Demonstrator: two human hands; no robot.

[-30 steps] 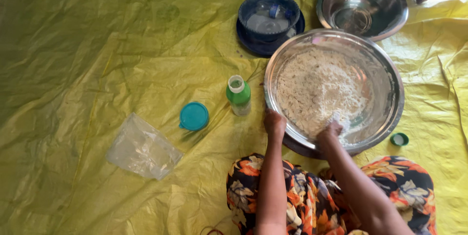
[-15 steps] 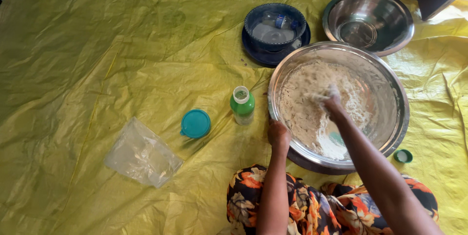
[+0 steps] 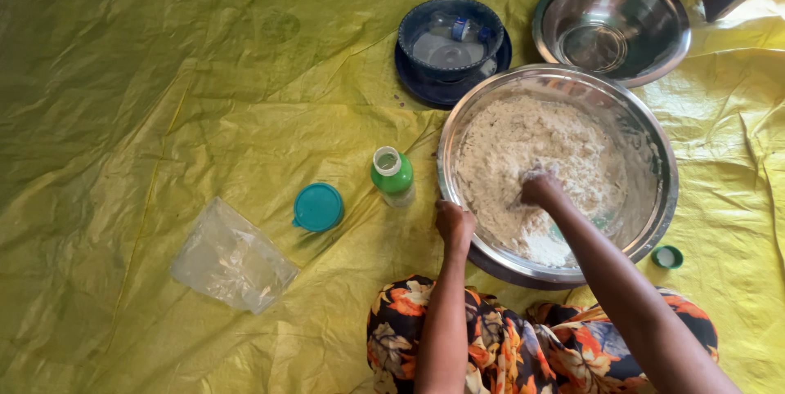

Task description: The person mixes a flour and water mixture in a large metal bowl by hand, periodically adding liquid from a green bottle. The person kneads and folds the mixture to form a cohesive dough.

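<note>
A large steel bowl (image 3: 654, 141) holds pale crumbly flour mix (image 3: 523, 141) and sits on the yellow sheet. My left hand (image 3: 455, 224) grips the bowl's near-left rim. My right hand (image 3: 541, 190) is down in the flour near the bowl's middle, fingers curled into the mix and dusted white. An open green bottle (image 3: 392, 175) stands upright just left of the bowl.
A blue bowl on a blue plate (image 3: 450, 34) and an empty steel bowl (image 3: 612, 24) stand behind. A teal lid (image 3: 317, 207), a clear plastic bag (image 3: 231, 258) and a small green cap (image 3: 666, 257) lie on the yellow sheet (image 3: 163, 100). My floral-clothed lap (image 3: 523, 345) is at the bottom.
My right hand moved from the bowl's near edge up to the middle and now sits a little back toward me. My left hand stays on the rim.
</note>
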